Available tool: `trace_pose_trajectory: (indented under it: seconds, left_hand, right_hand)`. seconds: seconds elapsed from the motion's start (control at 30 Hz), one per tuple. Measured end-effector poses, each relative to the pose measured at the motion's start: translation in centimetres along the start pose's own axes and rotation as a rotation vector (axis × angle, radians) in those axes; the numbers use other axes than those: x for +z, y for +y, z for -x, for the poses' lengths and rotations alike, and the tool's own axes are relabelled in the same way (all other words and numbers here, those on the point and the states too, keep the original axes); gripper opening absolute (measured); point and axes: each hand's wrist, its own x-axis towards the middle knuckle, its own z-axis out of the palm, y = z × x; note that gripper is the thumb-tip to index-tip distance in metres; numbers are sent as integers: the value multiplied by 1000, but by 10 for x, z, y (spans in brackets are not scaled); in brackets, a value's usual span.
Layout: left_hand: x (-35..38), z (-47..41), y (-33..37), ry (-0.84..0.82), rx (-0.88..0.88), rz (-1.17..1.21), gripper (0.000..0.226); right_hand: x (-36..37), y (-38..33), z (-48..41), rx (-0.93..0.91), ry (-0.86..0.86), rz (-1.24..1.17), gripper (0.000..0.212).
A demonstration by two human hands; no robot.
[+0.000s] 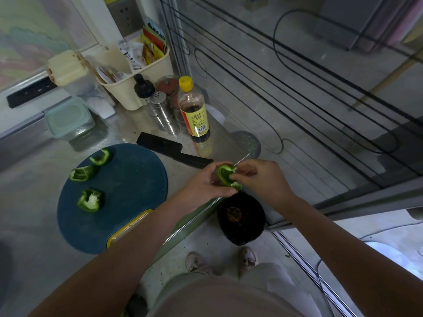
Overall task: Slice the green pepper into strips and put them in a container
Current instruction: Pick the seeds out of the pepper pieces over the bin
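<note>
The left hand (203, 184) holds a pepper piece (226, 177) past the surface (34, 213) edge, above a black bin (241, 217) on the floor. The right hand (258, 177) has its fingers (235, 177) pinched narrow inside the piece. Three other pieces (89, 200) lie on the blue board (128, 197) at 9 o'clock. A black knife (174, 149) lies at 11 o'clock, beside a sauce bottle (194, 110) and shakers (162, 108). A lidded container (68, 118) stands far left.
</note>
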Motion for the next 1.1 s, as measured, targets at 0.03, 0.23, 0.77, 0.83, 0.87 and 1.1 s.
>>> trace_pose_trajectory:
  seconds: [0.03, 0.23, 0.77, 0.83, 0.87, 1.1]
  left_hand:
    - [3, 0, 1, 2, 0, 11, 57]
    - [11, -3, 4, 3, 9, 127, 52]
    - [-2, 7, 7, -178, -53, -77, 39]
    - [-4, 7, 8, -189, -52, -87, 41]
    - [-4, 7, 9, -198, -54, -86, 41]
    - [-11, 14, 19, -288, -123, -72, 38]
  right_hand:
    - [3, -1, -2, 7, 3, 6, 26]
    - [10, -7, -1, -54, 137, 83, 11]
    - [-20, -14, -16, -87, -386, 357, 33]
    - [-20, -13, -17, -78, -384, 318, 27]
    - [-20, -12, -17, -67, -382, 288, 26]
    - [-29, -19, -18, -38, -578, 129, 26]
